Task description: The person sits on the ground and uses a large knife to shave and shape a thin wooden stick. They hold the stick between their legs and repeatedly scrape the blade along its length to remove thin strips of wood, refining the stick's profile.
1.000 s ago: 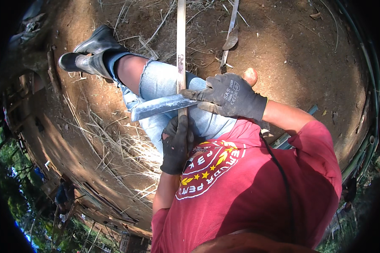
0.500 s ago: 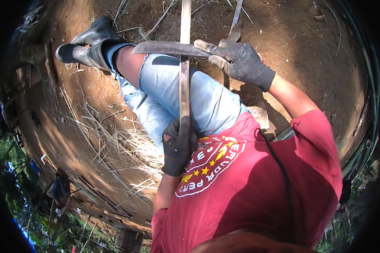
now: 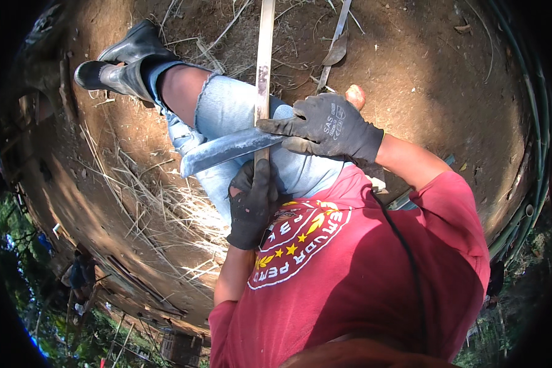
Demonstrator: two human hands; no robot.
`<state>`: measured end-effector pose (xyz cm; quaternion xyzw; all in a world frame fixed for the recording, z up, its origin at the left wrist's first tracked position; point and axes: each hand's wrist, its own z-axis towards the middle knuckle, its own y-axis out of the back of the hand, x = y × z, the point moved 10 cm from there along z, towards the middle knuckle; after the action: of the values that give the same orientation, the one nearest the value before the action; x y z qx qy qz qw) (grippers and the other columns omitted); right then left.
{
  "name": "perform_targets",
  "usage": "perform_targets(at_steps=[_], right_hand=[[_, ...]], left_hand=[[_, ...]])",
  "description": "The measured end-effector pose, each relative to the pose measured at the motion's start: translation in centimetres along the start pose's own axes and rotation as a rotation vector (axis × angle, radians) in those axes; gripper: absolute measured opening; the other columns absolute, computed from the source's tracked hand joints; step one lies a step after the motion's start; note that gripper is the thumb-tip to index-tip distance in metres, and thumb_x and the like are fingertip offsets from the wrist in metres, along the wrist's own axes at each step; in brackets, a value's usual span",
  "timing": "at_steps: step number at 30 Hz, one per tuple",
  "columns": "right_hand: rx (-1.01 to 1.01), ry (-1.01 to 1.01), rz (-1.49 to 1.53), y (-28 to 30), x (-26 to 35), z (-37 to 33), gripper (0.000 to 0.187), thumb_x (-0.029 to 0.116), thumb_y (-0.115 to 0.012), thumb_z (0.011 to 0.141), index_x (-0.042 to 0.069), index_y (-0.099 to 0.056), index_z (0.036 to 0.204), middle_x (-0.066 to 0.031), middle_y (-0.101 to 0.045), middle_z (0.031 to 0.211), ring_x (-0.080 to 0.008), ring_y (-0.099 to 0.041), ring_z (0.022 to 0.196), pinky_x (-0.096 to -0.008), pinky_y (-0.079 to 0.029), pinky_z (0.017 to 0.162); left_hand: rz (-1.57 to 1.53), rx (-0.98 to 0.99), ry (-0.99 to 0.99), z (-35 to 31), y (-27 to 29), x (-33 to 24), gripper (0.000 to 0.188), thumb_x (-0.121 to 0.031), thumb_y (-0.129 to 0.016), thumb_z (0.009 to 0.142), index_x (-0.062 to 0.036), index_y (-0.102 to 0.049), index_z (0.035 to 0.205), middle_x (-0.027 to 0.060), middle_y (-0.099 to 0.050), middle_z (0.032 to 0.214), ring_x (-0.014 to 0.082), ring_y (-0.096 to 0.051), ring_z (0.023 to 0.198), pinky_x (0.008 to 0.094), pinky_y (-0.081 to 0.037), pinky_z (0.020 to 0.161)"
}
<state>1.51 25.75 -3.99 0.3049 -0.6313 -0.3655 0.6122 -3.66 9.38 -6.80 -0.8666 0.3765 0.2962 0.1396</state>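
The person's left hand (image 3: 249,202), in a dark glove, is closed around the lower part of a long pale strip (image 3: 264,46), thumb laid along it. The strip runs away from the waist, over the jeans (image 3: 227,101) and past the knee toward the top edge. The right hand (image 3: 331,126), also gloved, grasps a broad knife (image 3: 224,153), its fingers curled and the index finger reaching to the strip. The blade crosses over the strip just beyond the left hand, its tip pointing left; the handle seems to be hidden inside the glove. Rubber boots (image 3: 129,80) rest on the brown soil (image 3: 411,67), and pale shavings (image 3: 165,202) lie left of the legs.
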Motion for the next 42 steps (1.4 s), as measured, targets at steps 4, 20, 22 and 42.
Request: perform_targets(at_steps=[4,20,22,42], right_hand=[[0.027,0.008,0.011,0.2,0.2,0.1,0.052,0.058,-0.043,0.097,0.042,-0.043,0.147,-0.0135,-0.06,0.087,-0.0314,-0.065,0.077,-0.0464,-0.052,0.066],[-0.255,-0.679,-0.172,4.4,-19.7,-2.2,0.042,0.043,-0.054,0.1,0.023,-0.058,0.137,-0.0122,-0.069,0.114,-0.0312,-0.067,0.104,-0.0386,-0.055,0.083],[-0.428,-0.637,-0.137,5.3,-19.9,-2.8,0.043,0.043,-0.053,0.101,0.018,-0.058,0.136,-0.0144,-0.067,0.12,-0.0322,-0.065,0.11,-0.0383,-0.054,0.088],[-0.28,-0.215,0.053,0.7,-7.1,1.6,0.044,0.051,-0.067,0.087,0.007,-0.063,0.094,-0.0118,-0.064,0.084,-0.0322,-0.066,0.077,-0.0421,-0.051,0.064]], left_hand=[[-0.09,0.033,0.046,-0.4,0.2,0.5,0.033,-0.034,-0.057,0.101,-0.0053,-0.058,0.087,-0.0042,-0.049,0.058,0.0043,-0.039,0.046,0.0232,-0.03,0.042],[0.031,-0.016,0.113,-3.8,3.0,2.6,0.032,-0.033,-0.056,0.102,-0.0071,-0.058,0.083,-0.0043,-0.051,0.058,0.003,-0.04,0.045,0.0216,-0.029,0.041],[0.065,-0.012,0.073,-3.5,3.3,2.7,0.033,-0.034,-0.056,0.102,-0.0079,-0.058,0.083,-0.0032,-0.052,0.059,0.0039,-0.041,0.045,0.0222,-0.029,0.041],[-0.061,0.056,0.067,0.1,0.3,1.4,0.033,-0.036,-0.055,0.102,-0.0082,-0.057,0.085,-0.002,-0.05,0.055,0.0064,-0.041,0.042,0.0232,-0.031,0.04]])
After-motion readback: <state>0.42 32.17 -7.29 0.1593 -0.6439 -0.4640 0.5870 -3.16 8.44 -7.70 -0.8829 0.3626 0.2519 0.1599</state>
